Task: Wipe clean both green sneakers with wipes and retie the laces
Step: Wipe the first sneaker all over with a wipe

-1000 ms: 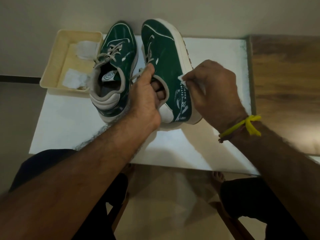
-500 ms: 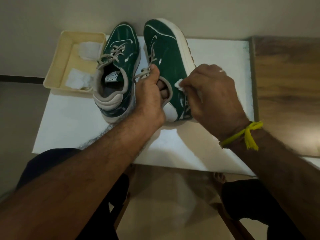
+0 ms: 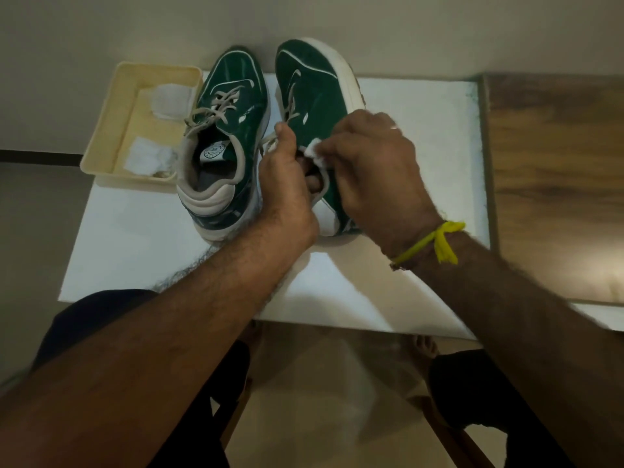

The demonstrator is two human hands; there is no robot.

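Observation:
Two green sneakers stand on a white board (image 3: 422, 136). The left sneaker (image 3: 226, 136) sits upright with grey laces loosely crossed. The right sneaker (image 3: 314, 96) is tipped onto its side, white sole to the right. My left hand (image 3: 287, 184) grips its collar, fingers inside the opening and thumb by the laces. My right hand (image 3: 371, 170) holds a white wipe (image 3: 315, 153) and presses it against the green side panel near the collar. Most of the wipe is hidden under my fingers.
A cream tray (image 3: 111, 130) at the board's left edge holds folded and crumpled white wipes (image 3: 170, 101). A wooden surface (image 3: 557, 170) lies to the right of the board. My knees and a stool sit below the board's near edge.
My right hand with the wipe has slid along the tipped sneaker's side from the printed heel area up toward the collar. The left hand keeps its grip; the view has shifted slightly.

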